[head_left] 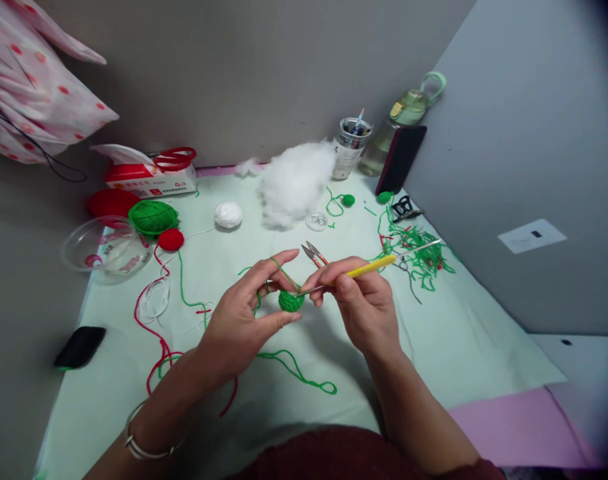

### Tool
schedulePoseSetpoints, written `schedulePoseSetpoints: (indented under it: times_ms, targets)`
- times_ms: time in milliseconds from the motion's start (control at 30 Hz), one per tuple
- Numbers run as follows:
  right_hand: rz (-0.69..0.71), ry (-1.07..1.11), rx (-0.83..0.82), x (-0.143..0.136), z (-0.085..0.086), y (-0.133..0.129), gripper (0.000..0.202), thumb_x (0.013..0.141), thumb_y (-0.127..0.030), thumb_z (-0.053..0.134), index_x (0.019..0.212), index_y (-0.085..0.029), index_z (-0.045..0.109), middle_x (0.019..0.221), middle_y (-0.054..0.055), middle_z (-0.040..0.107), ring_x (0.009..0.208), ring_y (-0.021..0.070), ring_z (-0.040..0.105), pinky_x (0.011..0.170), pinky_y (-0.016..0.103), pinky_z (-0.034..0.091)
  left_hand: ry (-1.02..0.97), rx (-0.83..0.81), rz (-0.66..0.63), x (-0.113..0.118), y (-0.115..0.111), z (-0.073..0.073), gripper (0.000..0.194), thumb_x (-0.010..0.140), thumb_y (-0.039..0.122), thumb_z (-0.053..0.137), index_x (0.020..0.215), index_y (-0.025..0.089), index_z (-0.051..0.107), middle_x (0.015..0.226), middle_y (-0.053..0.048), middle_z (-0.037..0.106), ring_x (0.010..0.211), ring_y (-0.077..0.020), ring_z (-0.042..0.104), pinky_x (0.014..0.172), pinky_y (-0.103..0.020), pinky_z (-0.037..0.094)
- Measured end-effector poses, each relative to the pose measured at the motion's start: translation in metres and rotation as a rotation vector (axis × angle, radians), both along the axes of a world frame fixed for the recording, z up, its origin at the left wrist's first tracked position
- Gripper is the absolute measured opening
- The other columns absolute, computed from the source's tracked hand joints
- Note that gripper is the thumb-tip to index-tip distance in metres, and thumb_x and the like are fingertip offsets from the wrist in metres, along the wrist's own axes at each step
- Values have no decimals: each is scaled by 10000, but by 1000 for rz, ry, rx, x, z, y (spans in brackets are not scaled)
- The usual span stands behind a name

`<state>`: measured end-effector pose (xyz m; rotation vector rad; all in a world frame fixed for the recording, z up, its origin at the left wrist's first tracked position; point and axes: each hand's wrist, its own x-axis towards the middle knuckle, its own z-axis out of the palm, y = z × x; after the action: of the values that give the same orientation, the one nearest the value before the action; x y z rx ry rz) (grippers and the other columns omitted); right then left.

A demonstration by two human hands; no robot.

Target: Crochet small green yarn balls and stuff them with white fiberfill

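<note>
Near the middle of the view, my left hand [244, 313] holds a small round green crochet piece [291, 301] between its fingers, with green yarn looped over the raised index finger. My right hand [367, 303] grips a crochet hook [371, 267] with a yellow handle. The hook's thin metal tip meets the top of the green piece, and its other metal end points to the upper right. Just behind my hands lie small thread snips [314, 253], partly hidden by my right hand. A loop of green yarn [304, 377] lies on the table below the piece.
At the left are green [153, 217], red [171, 240] and white yarn balls [228, 215], a clear plastic tub [84, 250] and a tissue box [154, 180]. White stuffing [297, 183], a pen can [349, 150], a bottle [384, 143], a phone [401, 160] and yarn scraps [424, 257] stand or lie farther back.
</note>
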<state>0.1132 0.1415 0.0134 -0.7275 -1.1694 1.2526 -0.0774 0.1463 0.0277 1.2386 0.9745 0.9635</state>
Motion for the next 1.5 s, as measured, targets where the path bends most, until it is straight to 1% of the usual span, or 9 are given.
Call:
schedulePoseSetpoints:
  times_ms: [300,533,667,800,967,1033,1133,1233,1500]
  targets:
    - [-38,-286,173,7,11,-2,188,1056,-279,585,1013,-233,762,937,34,774,782,137,721,726,288,609,129,157,-35,-4,1,-5,681,795,78,783,1420,317,655,975,10,676,998,-185,627,1072,-382,468]
    - [-79,-483,447,5,6,1,147,1047,-194,581,1050,-220,726,926,52,778,891,187,747,812,377,613,123,80,-12,-1,3,-3,637,778,129,814,1384,274,679,934,3,659,973,-196,627,1035,-398,491]
    - [-244,-525,646,-3,0,-1,184,1046,-165,565,1140,-215,716,955,81,791,915,212,764,775,391,625,-1,-60,66,6,-1,-2,690,736,209,892,1385,271,665,966,1,654,992,-202,650,993,-373,522]
    - [-495,-841,796,-8,-4,-11,259,1003,-86,588,1144,-241,739,1030,89,785,921,199,754,759,349,643,-51,-56,194,16,-13,-2,574,805,299,873,1349,290,692,1055,-10,668,1049,-198,646,1041,-358,501]
    - [-642,-940,928,-6,-7,-19,279,928,-75,705,1128,-254,781,1025,57,767,897,194,739,755,323,659,-354,-274,78,21,-19,3,495,904,334,800,1385,346,684,1105,3,682,1012,-143,654,959,-269,516]
    - [-600,-799,881,-7,-6,-17,272,956,-116,693,1163,-268,782,1025,51,770,896,198,741,741,341,654,-495,-395,-2,19,-16,4,559,851,321,846,1387,303,691,1073,-6,681,985,-136,650,936,-248,509]
    - [-434,-505,602,-9,-3,-9,227,1017,-204,642,1152,-310,790,987,40,780,892,198,739,737,364,629,-550,-451,-50,13,-8,3,701,740,251,920,1401,243,686,1013,-10,656,977,-139,631,940,-241,492]
    - [-301,-283,377,-8,0,-2,159,1018,-291,661,1074,-314,808,926,22,789,877,193,726,765,368,599,-496,-391,-26,8,-3,0,753,706,216,941,1411,265,680,1000,6,626,944,-124,610,931,-241,488]
    - [-155,-43,150,3,-1,3,144,1007,-267,674,1008,-273,818,863,13,748,736,141,692,676,303,569,-381,-264,-95,-6,3,-1,621,747,196,909,1331,323,741,987,8,607,846,-103,570,745,-215,471]
